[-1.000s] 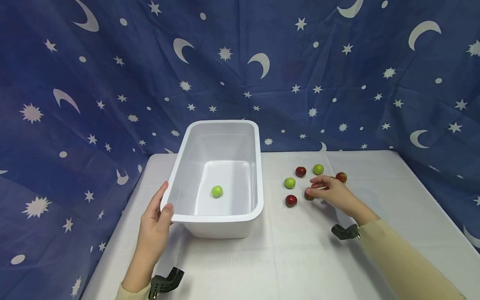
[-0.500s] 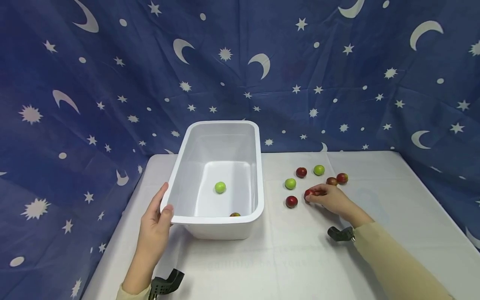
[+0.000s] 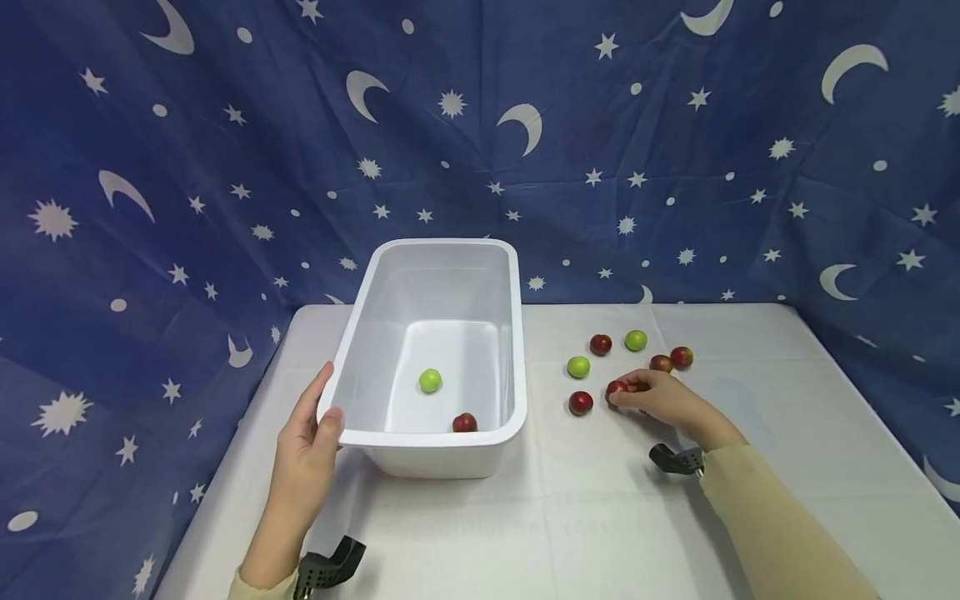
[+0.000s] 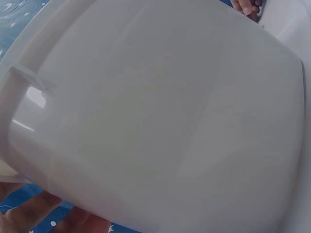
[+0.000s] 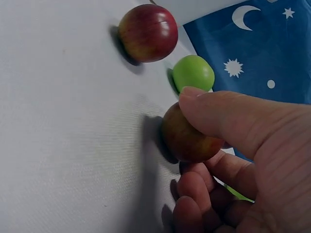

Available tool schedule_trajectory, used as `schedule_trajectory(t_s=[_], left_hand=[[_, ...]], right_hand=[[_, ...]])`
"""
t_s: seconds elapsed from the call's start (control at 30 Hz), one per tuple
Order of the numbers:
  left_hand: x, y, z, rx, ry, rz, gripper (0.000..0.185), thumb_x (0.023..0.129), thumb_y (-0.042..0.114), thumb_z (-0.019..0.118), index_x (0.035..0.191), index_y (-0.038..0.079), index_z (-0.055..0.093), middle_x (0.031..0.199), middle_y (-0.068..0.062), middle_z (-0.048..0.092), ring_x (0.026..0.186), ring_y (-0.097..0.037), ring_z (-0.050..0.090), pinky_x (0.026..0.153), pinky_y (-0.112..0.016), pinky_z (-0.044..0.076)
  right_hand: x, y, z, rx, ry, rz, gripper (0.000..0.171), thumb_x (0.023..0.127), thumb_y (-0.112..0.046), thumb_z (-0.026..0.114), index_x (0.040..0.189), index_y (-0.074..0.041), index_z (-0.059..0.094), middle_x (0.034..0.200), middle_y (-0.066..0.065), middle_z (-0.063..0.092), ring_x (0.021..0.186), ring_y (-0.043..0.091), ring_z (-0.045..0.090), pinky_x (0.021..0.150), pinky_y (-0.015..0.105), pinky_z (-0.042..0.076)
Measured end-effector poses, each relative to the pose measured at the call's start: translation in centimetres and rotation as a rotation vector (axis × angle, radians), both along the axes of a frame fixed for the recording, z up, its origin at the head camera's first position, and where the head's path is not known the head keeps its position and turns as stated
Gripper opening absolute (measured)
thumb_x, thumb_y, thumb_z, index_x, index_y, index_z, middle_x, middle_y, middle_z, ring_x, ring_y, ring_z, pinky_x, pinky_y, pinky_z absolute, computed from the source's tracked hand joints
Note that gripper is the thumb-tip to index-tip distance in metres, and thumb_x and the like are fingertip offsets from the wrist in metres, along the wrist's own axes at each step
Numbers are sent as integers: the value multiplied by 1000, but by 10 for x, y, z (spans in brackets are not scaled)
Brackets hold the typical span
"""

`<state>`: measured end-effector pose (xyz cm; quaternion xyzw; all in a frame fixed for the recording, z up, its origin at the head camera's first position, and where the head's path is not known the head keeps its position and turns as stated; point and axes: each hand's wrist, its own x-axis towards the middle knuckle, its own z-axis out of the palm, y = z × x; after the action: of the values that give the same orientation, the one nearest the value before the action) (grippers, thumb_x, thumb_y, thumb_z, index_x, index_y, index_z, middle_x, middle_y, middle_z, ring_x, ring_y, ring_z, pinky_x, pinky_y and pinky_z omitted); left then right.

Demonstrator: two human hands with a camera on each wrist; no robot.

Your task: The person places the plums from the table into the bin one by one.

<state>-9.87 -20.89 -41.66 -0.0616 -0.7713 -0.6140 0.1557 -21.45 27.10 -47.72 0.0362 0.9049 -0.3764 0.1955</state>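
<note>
Right now my right hand (image 3: 663,398) sits right of centre in the head view, low on the white tablecloth (image 3: 570,517), with thumb and fingers curled round a red fruit (image 3: 617,390) that rests on the cloth. In the right wrist view my thumb (image 5: 228,114) lies over the top of that red fruit (image 5: 187,136) and my fingers (image 5: 194,194) tuck in under its near side, so the grip is a pinch on the fruit, which still touches the cloth.

Just left of it in the head view lies another red fruit (image 3: 581,403), and above that a green one (image 3: 578,367). Further up the frame are a red fruit (image 3: 600,344) and a green fruit (image 3: 635,340) side by side, and to the right, just above my knuckles, two more red ones (image 3: 661,363) (image 3: 681,357) nearly touching each other.

My left hand (image 3: 307,450) is at the lower left of the white tub (image 3: 517,333), thumb hooked over the rim at its near left corner and the fingers out of sight along the outer wall. The left wrist view is filled almost wholly by the tub's smooth outer wall (image 4: 155,116), with fingertips (image 4: 34,213) showing at the bottom left edge, pressed against it.

Inside the tub a green fruit (image 3: 430,381) lies near the middle of the floor, and a red fruit (image 3: 464,423) sits close to the near wall, to its lower right.

A dark blue cloth with moons and stars (image 3: 480,125) hangs behind the table and fills the top of the frame.
</note>
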Motion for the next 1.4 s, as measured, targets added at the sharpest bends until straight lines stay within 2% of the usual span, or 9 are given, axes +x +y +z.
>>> schedule_trajectory(t_s=[0.3,0.6,0.77,0.9,1.03,1.27,1.4], left_hand=[[0,1,2,-8,2,1,52,101,10,45,151,23,37,153,0,34,127,-29,43,87,-23,49],[1,1,3,-9,6,-3,52,101,10,45,150,27,37,154,-3,33,127,-27,44,86,-22,49],[2,1,3,-4,2,-3,52,101,9,45,150,28,37,153,-2,33,126,-29,44,85,-20,49],[2,2,3,8,1,-1,52,101,9,45,149,28,38,152,-2,34,125,-30,45,84,-19,49],[2,2,2,11,-3,0,52,101,9,45,149,28,38,152,-1,35,124,-30,46,84,-20,50],[2,1,2,1,-10,8,52,102,10,44,150,28,37,152,-2,35,122,-27,47,84,-23,51],[2,1,1,5,-15,6,51,102,12,44,150,29,37,152,-1,35,123,-26,46,83,-22,51]], right_hand=[[0,1,0,-19,-11,-15,54,83,-46,74,118,-8,60,103,8,58,94,25,49,77,33,41],[5,0,2,-25,-27,-44,62,82,-51,72,122,-6,55,110,12,54,99,28,46,80,36,40],[5,-1,3,-61,-9,-58,60,85,-50,70,122,-6,55,109,12,57,96,26,50,77,34,44],[5,-1,12,-146,26,-65,56,88,-45,68,122,-2,53,105,14,63,93,27,56,77,35,49],[6,0,24,-212,54,-66,60,89,-44,68,127,0,49,111,19,61,99,31,56,81,40,49],[5,-6,43,-217,64,-50,71,88,-51,66,133,0,44,120,22,58,109,36,54,94,49,45],[5,-10,53,-241,82,-23,69,89,-50,66,132,0,46,122,23,57,110,37,53,95,51,43]])
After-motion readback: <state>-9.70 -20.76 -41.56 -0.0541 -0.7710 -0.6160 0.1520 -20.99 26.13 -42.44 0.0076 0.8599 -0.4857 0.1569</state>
